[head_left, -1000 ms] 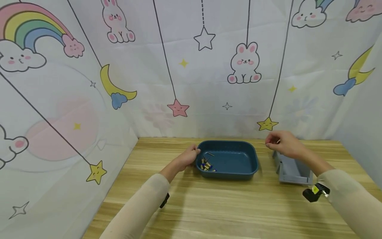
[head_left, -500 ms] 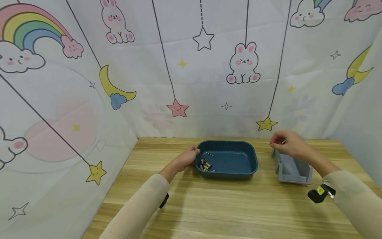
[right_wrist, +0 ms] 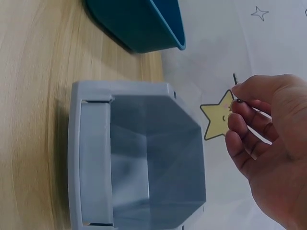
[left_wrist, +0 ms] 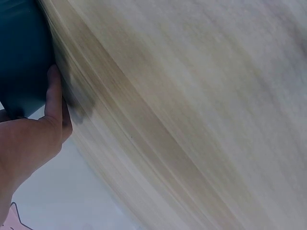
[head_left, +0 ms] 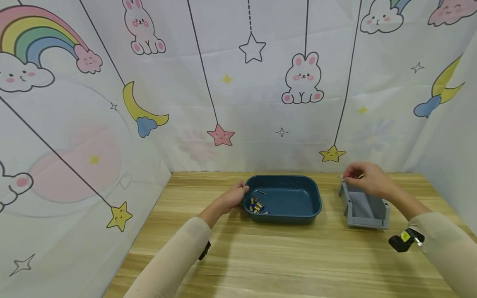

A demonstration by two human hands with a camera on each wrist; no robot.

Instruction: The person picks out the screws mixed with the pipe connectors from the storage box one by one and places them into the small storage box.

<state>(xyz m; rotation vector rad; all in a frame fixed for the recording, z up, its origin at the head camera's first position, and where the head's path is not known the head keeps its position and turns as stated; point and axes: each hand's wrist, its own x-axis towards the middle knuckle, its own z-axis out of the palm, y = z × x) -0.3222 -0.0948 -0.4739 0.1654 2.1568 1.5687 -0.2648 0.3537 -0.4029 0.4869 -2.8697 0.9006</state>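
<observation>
My right hand (head_left: 367, 179) pinches a thin screw (right_wrist: 235, 79) between thumb and index finger, its threaded end sticking out past the thumb. That hand is above the back end of a grey open-front bin (head_left: 363, 207); in the right wrist view the bin's inside (right_wrist: 129, 167) shows nothing lying in it. My left hand (head_left: 232, 196) grips the left end of a dark teal tub (head_left: 294, 218), thumb at the rim. In the left wrist view the fingers (left_wrist: 54, 91) lie along the tub's outer wall (left_wrist: 24, 57). Several small brass-coloured pieces (head_left: 257, 206), some with blue, lie in the tub's left end.
The wooden table (head_left: 268, 260) carries both containers, with a gap between them. A white cloth backdrop (head_left: 261, 103) printed with rabbits and stars rises right behind the table's back edge and along both sides. A small black camera mount (head_left: 404, 240) sits on the right wrist.
My right hand has moved right, carrying the screw from beside the tub to over the back of the grey bin. My left hand and the tub stay in place.
</observation>
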